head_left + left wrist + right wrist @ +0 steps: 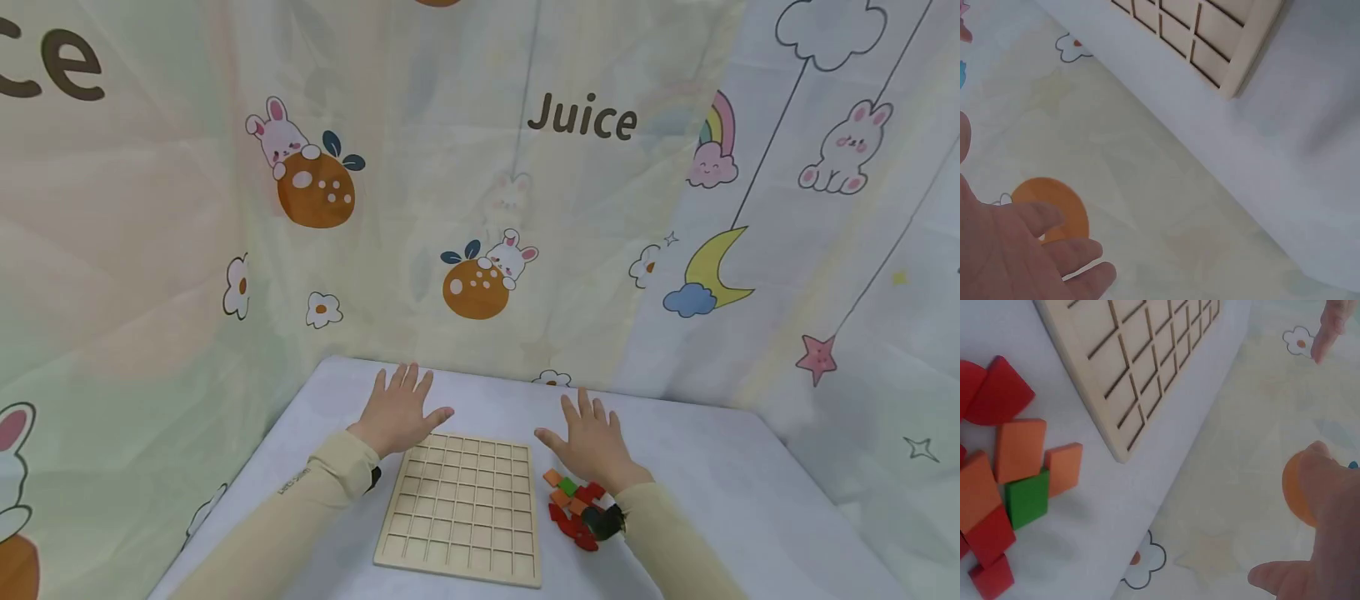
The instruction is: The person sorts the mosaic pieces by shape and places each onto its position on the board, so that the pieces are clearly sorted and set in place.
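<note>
In the head view, both hands reach out over a table (720, 475) covered in white, fingers spread and holding nothing. The left hand (397, 414) is near the far left corner of a wooden grid board (462, 507), its thumb pointing inward. The right hand (595, 444) is beyond a heap of coloured pieces (567, 523) — orange, red and green — lying just right of the board and partly hidden by the dark band (606, 522) on that wrist. A cloth (420, 108) printed with rabbits and fruit hangs behind.

In the left wrist view, the left palm shows at the lower left, its fingers extended and apart, well clear of the board's corner at the top.

In the right wrist view, the right hand is at the lower right, thumb and fingers parted. The green piece (1027, 499) touches orange ones, with red pieces (1001, 394) around them — all beside the board.
</note>
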The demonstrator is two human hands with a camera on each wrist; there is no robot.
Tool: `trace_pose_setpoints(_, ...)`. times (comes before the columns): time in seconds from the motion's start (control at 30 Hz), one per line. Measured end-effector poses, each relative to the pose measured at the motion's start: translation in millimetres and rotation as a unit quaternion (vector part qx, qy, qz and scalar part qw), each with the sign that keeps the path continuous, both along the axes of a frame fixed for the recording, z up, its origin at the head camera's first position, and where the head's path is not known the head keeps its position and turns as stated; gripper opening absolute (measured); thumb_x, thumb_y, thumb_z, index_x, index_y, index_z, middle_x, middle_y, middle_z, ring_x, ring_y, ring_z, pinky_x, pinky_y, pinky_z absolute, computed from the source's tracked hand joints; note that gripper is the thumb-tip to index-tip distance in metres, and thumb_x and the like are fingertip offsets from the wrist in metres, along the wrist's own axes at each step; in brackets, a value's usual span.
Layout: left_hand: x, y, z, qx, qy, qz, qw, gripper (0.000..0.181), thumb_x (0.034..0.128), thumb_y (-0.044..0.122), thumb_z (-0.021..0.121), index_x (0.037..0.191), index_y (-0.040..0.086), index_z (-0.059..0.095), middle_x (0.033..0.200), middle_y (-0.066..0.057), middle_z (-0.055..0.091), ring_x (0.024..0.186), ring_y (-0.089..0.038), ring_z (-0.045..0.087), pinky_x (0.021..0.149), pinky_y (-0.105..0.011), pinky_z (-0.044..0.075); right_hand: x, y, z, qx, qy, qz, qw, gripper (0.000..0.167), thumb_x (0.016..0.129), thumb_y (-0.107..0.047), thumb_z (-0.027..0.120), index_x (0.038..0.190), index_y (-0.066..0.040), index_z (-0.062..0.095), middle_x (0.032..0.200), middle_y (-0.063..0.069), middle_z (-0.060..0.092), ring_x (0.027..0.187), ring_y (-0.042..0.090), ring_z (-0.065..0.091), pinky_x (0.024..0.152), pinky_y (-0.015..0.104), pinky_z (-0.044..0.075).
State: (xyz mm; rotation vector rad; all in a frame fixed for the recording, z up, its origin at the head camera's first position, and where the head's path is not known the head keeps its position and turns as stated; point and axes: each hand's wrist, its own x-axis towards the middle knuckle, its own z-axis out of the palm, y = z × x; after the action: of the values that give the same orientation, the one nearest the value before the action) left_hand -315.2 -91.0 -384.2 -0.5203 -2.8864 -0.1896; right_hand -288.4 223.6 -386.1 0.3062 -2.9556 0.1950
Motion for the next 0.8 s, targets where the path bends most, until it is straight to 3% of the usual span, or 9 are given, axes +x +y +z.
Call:
trace_pose_setpoints(0.27, 19.1, -3.4, -33.8, 0.021, -0.004, -0.012, 0.9997, 0.078, 0.096, 0.061, 0.043, 0.146, 0.002, 0.042, 0.152, -0.026, 0.035, 0.142, -0.042, 0.03, 0.114, -0.065, 0.019, 18.4, 6, -29.2, -0.018, -0.016, 0.002, 0.9997, 0.086, 0.094, -0.065, 0.043, 0.149, 0.001, 0.035, 0.155, 0.032, 0.023, 0.138, 0.054, 0.025, 0.109, 0.073, 0.02)
trace_pose_setpoints(0.53, 39.0, -10.0, -62.3, 0.05, -0.066, -0.015, 0.9965, 0.076, 0.0967, 0.059, 0.045, 0.145, 0.0, 0.044, 0.152, -0.027, 0.034, 0.14, -0.044, 0.032, 0.113, -0.066, 0.022, 37.1, 17, -46.9, -0.064, -0.026, -0.024, 0.9973, 0.082, 0.095, -0.06, 0.047, 0.146, 0.005, 0.039, 0.151, 0.035, 0.027, 0.135, 0.057, 0.029, 0.108, 0.072, 0.024)
trace_pose_setpoints(0.7, 43.2, -16.2, -78.3, 0.056, -0.101, -0.003, 0.9933, 0.075, 0.0979, 0.057, 0.044, 0.145, -0.002, 0.043, 0.152, -0.028, 0.033, 0.139, -0.045, 0.033, 0.112, -0.066, 0.024, 42.0, 26, -64.7, -0.084, -0.027, -0.04, 0.9953, 0.08, 0.095, -0.057, 0.051, 0.143, 0.006, 0.042, 0.148, 0.036, 0.032, 0.133, 0.055, 0.035, 0.108, 0.068, 0.03)
trace_pose_setpoints(0.8, 44.6, -19.1, -83.2, 0.087, -0.128, -0.009, 0.988, 0.072, 0.0987, 0.053, 0.045, 0.143, -0.004, 0.045, 0.149, -0.029, 0.037, 0.138, -0.045, 0.035, 0.112, -0.064, 0.027, 45.3, 29, -71.7, -0.091, -0.026, -0.058, 0.9938, 0.074, 0.093, -0.051, 0.058, 0.14, 0.005, 0.047, 0.145, 0.035, 0.038, 0.13, 0.052, 0.04, 0.105, 0.066, 0.037)
